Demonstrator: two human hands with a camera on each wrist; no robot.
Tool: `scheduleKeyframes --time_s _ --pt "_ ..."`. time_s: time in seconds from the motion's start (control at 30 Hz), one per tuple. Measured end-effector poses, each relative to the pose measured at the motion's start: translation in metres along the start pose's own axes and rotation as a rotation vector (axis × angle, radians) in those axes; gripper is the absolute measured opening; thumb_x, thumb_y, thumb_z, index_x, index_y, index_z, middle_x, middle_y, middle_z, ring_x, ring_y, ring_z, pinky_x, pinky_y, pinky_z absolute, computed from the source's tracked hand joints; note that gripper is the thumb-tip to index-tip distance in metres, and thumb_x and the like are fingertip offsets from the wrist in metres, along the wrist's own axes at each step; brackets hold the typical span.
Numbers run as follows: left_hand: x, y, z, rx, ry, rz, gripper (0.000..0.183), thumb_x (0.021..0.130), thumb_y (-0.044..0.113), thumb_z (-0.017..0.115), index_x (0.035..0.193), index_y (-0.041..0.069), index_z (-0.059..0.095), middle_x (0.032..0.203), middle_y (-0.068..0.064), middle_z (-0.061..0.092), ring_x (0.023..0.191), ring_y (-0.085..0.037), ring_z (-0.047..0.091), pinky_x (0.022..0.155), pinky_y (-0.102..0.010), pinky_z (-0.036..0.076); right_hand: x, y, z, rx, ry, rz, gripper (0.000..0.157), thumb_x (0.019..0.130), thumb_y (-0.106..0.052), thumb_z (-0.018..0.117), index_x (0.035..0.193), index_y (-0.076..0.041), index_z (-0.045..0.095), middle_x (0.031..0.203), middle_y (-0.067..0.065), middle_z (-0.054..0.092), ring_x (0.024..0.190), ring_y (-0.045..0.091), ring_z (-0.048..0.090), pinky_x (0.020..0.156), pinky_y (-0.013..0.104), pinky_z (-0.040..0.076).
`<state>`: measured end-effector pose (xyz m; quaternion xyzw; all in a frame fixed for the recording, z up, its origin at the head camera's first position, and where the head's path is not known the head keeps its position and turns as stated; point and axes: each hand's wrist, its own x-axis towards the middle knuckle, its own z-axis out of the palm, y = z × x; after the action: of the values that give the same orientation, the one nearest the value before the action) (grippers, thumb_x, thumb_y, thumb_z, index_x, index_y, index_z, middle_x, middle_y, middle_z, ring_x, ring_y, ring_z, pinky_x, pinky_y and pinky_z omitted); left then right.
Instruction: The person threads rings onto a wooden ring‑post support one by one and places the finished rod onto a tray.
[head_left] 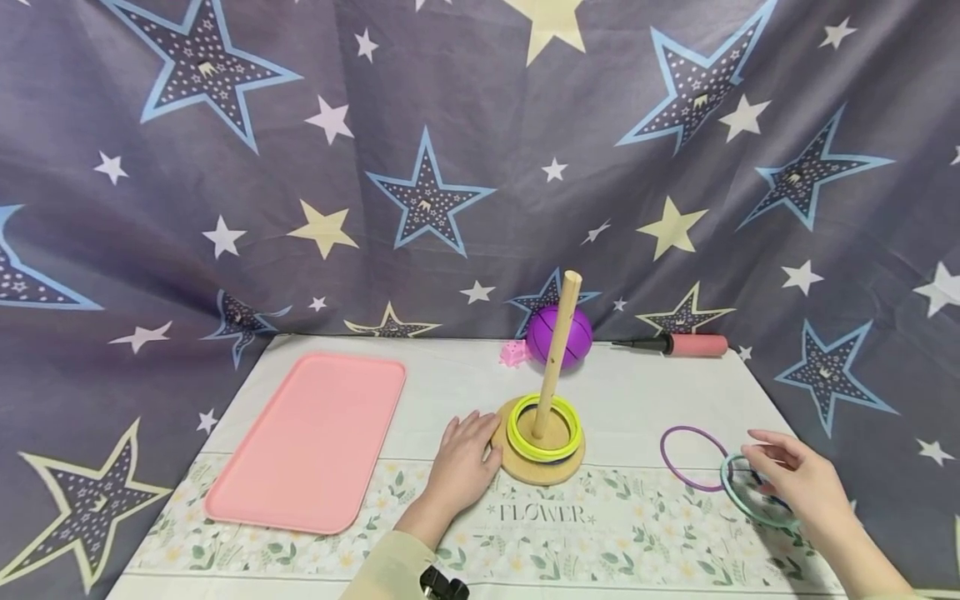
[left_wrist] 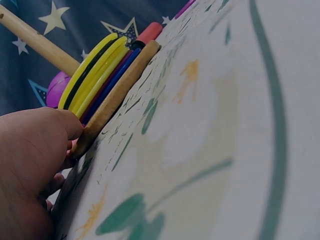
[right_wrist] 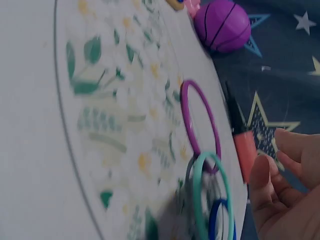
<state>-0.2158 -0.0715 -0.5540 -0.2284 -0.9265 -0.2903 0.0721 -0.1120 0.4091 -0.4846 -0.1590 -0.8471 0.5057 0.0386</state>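
- The left hand point(head_left: 467, 462) is resting its relaxed fingers against the edge of the round wooden base point(head_left: 542, 474), gripping nothing; firm contact there would be helping the stand stay steady.
- A wooden post point(head_left: 558, 354) is rising from the base, yellow rings point(head_left: 513, 433) circling its foot.
- The right hand point(head_left: 806, 483) is hovering near the turquoise ring point(right_wrist: 197, 195), thumb and fingers parted, holding nothing.
- That ring is resting on the counter point(head_left: 630, 400) at the right, overlapping purple point(right_wrist: 188, 120) and blue rings point(right_wrist: 213, 220); pinching only its free rim would likely be sparing those neighbours a drag.

Right grip point(right_wrist: 290, 200) near teal ring point(right_wrist: 198, 200), overlapping purple ring point(right_wrist: 187, 117), blue ring point(right_wrist: 213, 215), purple ball point(right_wrist: 222, 25)
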Motion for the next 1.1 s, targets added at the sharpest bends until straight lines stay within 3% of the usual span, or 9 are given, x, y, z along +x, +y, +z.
scheduleKeyframes --time_s 0.27,0.57,0.87,1.1 --pt "-0.001 -0.001 0.001 -0.004 0.005 0.004 0.051 0.109 0.019 0.064 0.156 0.001 0.06 0.159 -0.017 0.06 0.156 -0.041 0.045 0.133 -0.064 0.021 0.003 0.016 -0.016 -0.014 -0.001 0.106 0.054 0.107 -0.043 0.075 0.151 -0.013 0.065 0.103 -0.025 0.073 0.092 -0.001 0.071 0.079 0.034 0.067" --pt "0.001 -0.001 0.001 -0.002 0.008 -0.002 0.051 0.109 0.019 0.064 0.156 0.001 0.06 0.159 -0.017 0.06 0.156 -0.04 0.046 0.133 -0.063 0.021 0.01 0.037 -0.015 -0.026 0.045 0.108 0.065 0.107 -0.033 0.078 0.152 0.008 0.057 0.098 -0.023 0.074 0.086 -0.003 0.07 0.073 0.033 0.068" --pt "-0.001 -0.003 0.001 -0.001 -0.006 -0.01 0.051 0.11 0.022 0.063 0.157 0.003 0.059 0.16 -0.015 0.059 0.157 -0.039 0.044 0.134 -0.062 0.02 0.014 0.039 -0.012 -0.006 -0.031 0.138 0.071 0.106 -0.038 0.078 0.156 0.006 0.053 0.099 -0.028 0.069 0.089 -0.004 0.07 0.078 0.03 0.068" --pt "0.001 -0.002 0.001 0.006 0.0 -0.003 0.051 0.11 0.021 0.064 0.157 0.001 0.059 0.16 -0.016 0.059 0.156 -0.04 0.045 0.134 -0.063 0.021 0.02 0.034 -0.003 -0.029 0.018 0.115 0.069 0.106 -0.031 0.079 0.154 0.011 0.052 0.097 -0.025 0.072 0.086 -0.005 0.069 0.074 0.031 0.067"
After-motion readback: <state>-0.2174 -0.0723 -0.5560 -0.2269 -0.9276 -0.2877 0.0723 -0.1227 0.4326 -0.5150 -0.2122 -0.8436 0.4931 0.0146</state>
